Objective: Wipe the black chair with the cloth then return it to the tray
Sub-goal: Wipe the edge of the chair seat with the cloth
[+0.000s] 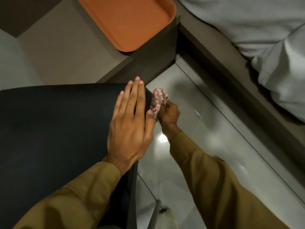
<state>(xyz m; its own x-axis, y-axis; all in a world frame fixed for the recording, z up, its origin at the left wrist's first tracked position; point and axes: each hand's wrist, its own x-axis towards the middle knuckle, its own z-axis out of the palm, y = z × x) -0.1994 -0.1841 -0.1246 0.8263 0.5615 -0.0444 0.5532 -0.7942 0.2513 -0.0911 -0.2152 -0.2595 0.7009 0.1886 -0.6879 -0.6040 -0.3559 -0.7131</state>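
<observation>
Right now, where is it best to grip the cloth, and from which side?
Grip the bunched middle of the cloth, coming from the floor side, as the right hand does. It is crumpled against the chair corner, so the chair side is blocked, with the left hand flat there.

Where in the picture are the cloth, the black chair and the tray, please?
cloth (pixel 158 98): head view, on its bunched striped middle.
black chair (pixel 57 123): head view, on the bare seat surface.
tray (pixel 130 19): head view, on its bare orange floor.
</observation>
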